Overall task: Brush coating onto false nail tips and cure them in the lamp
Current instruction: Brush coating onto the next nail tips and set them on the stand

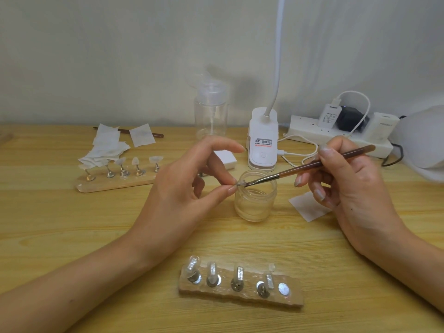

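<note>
My left hand pinches a small clear nail tip between thumb and fingertip, just over the rim of a small clear glass jar. My right hand grips a brown-handled brush, and its bristles touch the nail tip. A near holder strip at the front carries several clear tips on metal stands, with one bare metal disc at its right end. A second strip at the back left holds several more tips. A white dome, apparently the curing lamp, sits at the right edge.
A white clip lamp base with a gooseneck stands behind the jar. A clear pump bottle is behind it to the left. White wipes are piled at back left, one wipe lies by my right hand. A power strip with plugs lines the wall.
</note>
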Available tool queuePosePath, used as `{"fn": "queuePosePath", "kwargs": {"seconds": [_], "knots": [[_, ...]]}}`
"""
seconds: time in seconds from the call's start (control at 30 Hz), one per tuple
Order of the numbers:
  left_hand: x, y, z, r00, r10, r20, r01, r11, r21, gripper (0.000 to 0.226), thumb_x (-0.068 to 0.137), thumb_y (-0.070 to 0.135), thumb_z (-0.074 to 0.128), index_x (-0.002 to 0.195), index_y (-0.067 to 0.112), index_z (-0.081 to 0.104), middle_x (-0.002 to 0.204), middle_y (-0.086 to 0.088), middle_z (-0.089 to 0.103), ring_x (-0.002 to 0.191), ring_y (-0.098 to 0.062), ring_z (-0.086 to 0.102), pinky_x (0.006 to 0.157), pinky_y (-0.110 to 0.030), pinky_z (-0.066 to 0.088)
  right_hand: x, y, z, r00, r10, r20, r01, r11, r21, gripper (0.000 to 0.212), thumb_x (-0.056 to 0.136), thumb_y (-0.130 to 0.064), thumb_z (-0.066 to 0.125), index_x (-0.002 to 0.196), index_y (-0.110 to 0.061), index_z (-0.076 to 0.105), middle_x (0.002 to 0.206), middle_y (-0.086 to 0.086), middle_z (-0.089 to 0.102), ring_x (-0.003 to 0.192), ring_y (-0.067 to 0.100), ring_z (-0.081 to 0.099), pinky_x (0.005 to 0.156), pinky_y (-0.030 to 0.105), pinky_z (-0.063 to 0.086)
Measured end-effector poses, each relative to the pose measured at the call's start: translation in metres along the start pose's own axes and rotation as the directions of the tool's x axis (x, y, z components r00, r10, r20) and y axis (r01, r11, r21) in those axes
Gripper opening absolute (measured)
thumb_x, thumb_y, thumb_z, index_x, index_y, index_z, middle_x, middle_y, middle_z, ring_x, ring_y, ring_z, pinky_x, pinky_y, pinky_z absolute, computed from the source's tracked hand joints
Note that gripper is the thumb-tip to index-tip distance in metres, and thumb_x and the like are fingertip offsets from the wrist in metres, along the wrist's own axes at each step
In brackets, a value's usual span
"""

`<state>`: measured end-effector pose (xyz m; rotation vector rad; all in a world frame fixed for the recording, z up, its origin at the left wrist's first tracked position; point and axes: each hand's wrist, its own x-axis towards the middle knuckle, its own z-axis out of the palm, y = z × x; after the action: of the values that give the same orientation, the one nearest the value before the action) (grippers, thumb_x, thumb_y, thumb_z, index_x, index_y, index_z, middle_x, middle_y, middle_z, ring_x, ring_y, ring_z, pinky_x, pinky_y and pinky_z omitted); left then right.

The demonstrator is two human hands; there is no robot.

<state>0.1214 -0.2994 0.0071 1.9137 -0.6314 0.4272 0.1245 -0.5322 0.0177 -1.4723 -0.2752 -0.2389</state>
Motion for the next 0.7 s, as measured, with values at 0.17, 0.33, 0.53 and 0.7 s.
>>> {"fn": "queuePosePath", "kwargs": {"seconds": [0.17, 0.33, 0.53, 0.7], "knots": [[-0.001, 0.000, 0.000, 1.000, 0.012, 0.000, -0.012, 1.000, 0.025, 0.044, 0.084, 0.017, 0.072, 0.120, 0.039, 0.059, 0.085, 0.009, 0.069, 0.065, -0.028, 0.053, 0.057, -0.037, 0.042, -0.001, -0.002, -0.006, 0.996, -0.071, -0.053, 0.070, 0.997, -0.013, 0.026, 0.095, -0.035, 0.057, 0.070, -0.030, 0.052, 0.065, 0.008, 0.066, 0.045, 0.013, 0.045, 0.041, 0.017, 0.032], [-0.002, 0.000, -0.001, 1.000, 0.015, 0.002, -0.015, 0.999, 0.037, 0.044, 0.085, 0.019, 0.071, 0.120, 0.042, 0.058, 0.087, 0.010, 0.070, 0.062, -0.028, 0.050, 0.056, -0.033, 0.043, 0.004, -0.009, -0.021, 0.986, -0.153, -0.072, 0.148, 0.986, -0.072, 0.027, 0.098, -0.024, 0.048, 0.071, -0.029, 0.051, 0.059, 0.003, 0.062, 0.049, 0.017, 0.049, 0.041, 0.024, 0.034], [-0.003, 0.000, -0.001, 1.000, 0.013, 0.007, -0.013, 0.999, 0.030, 0.045, 0.087, 0.017, 0.074, 0.120, 0.042, 0.058, 0.087, 0.011, 0.070, 0.065, -0.031, 0.051, 0.058, -0.036, 0.042, 0.006, -0.017, -0.028, 0.983, -0.161, -0.083, 0.154, 0.984, -0.090, 0.025, 0.097, -0.024, 0.046, 0.072, -0.025, 0.051, 0.056, 0.004, 0.061, 0.046, 0.016, 0.050, 0.042, 0.021, 0.037], [-0.003, 0.001, -0.001, 1.000, 0.004, 0.009, -0.005, 1.000, 0.030, 0.048, 0.088, 0.010, 0.076, 0.120, 0.041, 0.059, 0.086, 0.010, 0.070, 0.066, -0.024, 0.052, 0.058, -0.034, 0.042, 0.003, -0.032, -0.022, 0.906, -0.342, 0.250, 0.383, 0.913, -0.140, 0.011, 0.095, -0.018, 0.047, 0.089, -0.021, 0.056, 0.076, 0.010, 0.065, 0.060, 0.028, 0.062, 0.049, 0.029, 0.052]]}}
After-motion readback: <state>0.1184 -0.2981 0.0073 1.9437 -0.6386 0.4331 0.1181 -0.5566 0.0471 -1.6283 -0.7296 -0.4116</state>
